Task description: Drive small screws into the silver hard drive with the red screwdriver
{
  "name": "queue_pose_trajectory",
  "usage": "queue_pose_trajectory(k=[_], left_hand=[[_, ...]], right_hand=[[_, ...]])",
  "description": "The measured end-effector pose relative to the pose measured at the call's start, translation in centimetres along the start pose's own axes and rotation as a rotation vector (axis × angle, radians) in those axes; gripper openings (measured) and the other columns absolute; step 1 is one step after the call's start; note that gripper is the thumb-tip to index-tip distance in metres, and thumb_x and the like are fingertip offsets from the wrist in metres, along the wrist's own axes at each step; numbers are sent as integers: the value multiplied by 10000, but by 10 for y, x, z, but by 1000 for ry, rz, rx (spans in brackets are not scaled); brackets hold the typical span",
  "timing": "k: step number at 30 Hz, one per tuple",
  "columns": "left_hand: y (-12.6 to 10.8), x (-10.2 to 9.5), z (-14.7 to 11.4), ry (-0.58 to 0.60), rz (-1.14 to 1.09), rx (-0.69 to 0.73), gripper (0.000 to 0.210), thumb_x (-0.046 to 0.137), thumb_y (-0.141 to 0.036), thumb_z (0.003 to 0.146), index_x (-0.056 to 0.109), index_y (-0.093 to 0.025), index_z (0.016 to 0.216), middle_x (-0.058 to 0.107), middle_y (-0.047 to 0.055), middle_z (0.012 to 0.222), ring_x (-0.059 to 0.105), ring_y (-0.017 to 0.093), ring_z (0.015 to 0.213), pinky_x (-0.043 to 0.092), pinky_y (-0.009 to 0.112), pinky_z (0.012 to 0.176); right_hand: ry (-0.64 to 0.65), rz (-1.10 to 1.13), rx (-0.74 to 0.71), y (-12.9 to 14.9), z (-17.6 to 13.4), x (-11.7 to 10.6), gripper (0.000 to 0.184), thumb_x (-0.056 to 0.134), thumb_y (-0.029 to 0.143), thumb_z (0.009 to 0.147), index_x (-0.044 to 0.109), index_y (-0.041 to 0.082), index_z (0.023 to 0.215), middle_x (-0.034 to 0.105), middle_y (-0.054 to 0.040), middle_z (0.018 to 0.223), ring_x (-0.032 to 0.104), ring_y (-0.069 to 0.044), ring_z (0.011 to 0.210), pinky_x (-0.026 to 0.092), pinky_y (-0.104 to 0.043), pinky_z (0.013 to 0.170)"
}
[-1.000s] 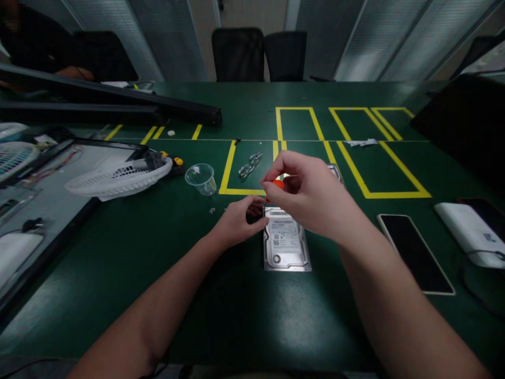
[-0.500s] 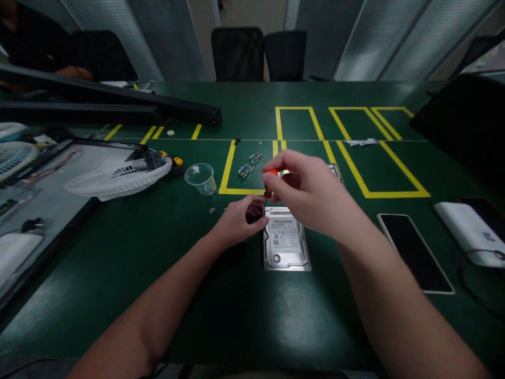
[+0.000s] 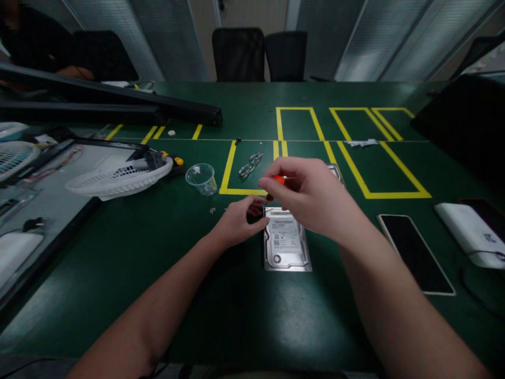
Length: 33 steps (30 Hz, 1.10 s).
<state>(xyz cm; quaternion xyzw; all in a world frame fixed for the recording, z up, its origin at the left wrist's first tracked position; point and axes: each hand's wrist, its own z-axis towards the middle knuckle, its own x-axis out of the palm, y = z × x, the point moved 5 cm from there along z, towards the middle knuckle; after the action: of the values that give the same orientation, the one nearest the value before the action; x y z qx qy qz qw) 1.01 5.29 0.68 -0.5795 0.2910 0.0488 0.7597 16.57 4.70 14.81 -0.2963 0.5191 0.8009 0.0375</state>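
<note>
Screwdriver (image 3: pixel 279 179) comes first in the head view, our only one: its orange handle sits in our right hand (image 3: pixel 306 185), thumb and fingers closed around it in a pinch, with the dark collar and thin shaft slanting down below the grip. The hard drive (image 3: pixel 287 243) lies flat just beneath that grip, label up, its near end reaching toward us. Left of the grip and a little lower, our left hand (image 3: pixel 241 222) is half curled, its thumb at the drive's far left corner; whether its fingers clamp the drive or steady the shaft, we cannot tell. The tip is hidden at that corner, so we cannot confirm how it seats.

To work well here, we judge, we should stand the shaft square to the drive, press lightly downward and turn with the fingertips rather than the wrist. A tilted shaft could slip across the metal or toward our left fingers. Farther left of the grip, small pale pieces (image 3: pixel 212 210) lie near the clear cup (image 3: pixel 202 180), where a sleeve-height sweep could scatter them.
</note>
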Motion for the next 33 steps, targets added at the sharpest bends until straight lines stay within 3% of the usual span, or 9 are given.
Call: queue_pose_trajectory(k=[3,7,9,12,16,20,23,27,33], left_hand=[[-1,-1,0,2,-5,10,336,786,-300,913,664,-165,1196,782,100,1120,763,212,950,652,378,879],[0,-1,-1,-1,-5,-9,350,790,-310,904,660,-156,1191,783,109,1115,759,213,931,653,387,869],[2,0,0,3,-9,-20,396,792,-310,901,655,-151,1237,782,115,1129,762,221,953,654,404,890],[2,0,0,8,-8,-29,431,800,-305,897,652,-146,1271,780,118,1136,763,229,984,654,420,913],[0,-1,0,-1,14,-14,376,814,-305,894,663,-155,1204,785,102,1087,766,215,943,658,390,880],[-1,-2,-1,-21,45,14,311,804,-289,898,665,-163,1146,788,87,1063,760,193,895,656,356,854],[-1,-1,0,-16,37,21,310,798,-298,906,660,-165,1150,788,88,1082,763,196,910,656,353,853],[-1,-1,0,-5,31,24,316,792,-308,912,661,-164,1160,787,100,1115,769,208,937,656,368,871],[-3,-1,0,-6,17,-6,324,786,-288,903,657,-158,1171,784,104,1105,763,197,903,656,363,853]], right_hand=[[28,1,28,-2,1,2,222,627,312,1077,718,178,926,690,-27,854,638,-178,778,430,-341,688],[6,25,29,-7,2,3,194,539,239,1097,720,169,1108,737,-68,1033,694,-211,929,475,-352,752],[-25,11,37,-8,2,1,211,533,230,1092,727,162,1139,744,-75,1056,697,-210,914,481,-355,739],[-75,-38,80,-9,1,-2,145,628,271,1050,727,170,1021,731,-43,901,650,-173,723,431,-339,617],[-103,-101,129,-10,-2,-5,144,724,287,971,657,204,874,603,29,651,536,-136,553,333,-314,512],[-66,-100,57,-7,-1,-3,29,692,188,951,674,197,930,697,-13,845,626,-171,740,413,-319,618],[-20,-73,4,-2,-1,-1,88,657,163,985,711,182,919,721,-27,921,650,-180,835,449,-328,697],[23,-10,11,-1,-1,1,183,676,286,1044,731,177,907,722,-28,920,661,-177,835,455,-330,712],[15,45,34,-8,2,4,228,516,275,1122,717,169,1107,731,-60,1009,693,-200,907,477,-340,740]])
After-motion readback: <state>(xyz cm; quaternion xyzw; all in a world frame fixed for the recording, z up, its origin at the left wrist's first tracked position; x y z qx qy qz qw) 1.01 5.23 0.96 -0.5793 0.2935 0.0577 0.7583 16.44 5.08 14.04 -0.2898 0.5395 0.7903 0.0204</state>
